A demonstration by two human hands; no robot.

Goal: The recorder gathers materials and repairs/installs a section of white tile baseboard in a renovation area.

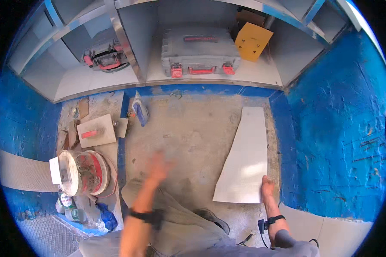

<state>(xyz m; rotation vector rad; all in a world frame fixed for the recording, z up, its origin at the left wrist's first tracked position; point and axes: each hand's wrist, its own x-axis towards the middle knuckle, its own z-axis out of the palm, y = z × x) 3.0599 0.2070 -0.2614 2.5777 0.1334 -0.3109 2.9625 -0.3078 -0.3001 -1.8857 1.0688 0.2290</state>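
Observation:
A white cut tile (243, 160) with a slanted left side, narrower at its far end, is at the right of the floor. My right hand (267, 187) grips its right edge near the lower corner, and the fingers behind the tile are hidden. Out over the bare floor, left of the tile, reaches my left hand (159, 166). Motion smears its fingers, and nothing shows clearly in it. Straps with small devices circle both my wrists.
On the left ledge lie a trowel with a red handle (99, 131), a dirty bucket (88, 173) and several bottles. A blue-and-white bag (140, 110) stands beyond. Shelves ahead hold a grey toolcase (200, 53), a smaller case (106, 58) and a yellow box (253, 41). Blue walls (339, 141) flank the floor.

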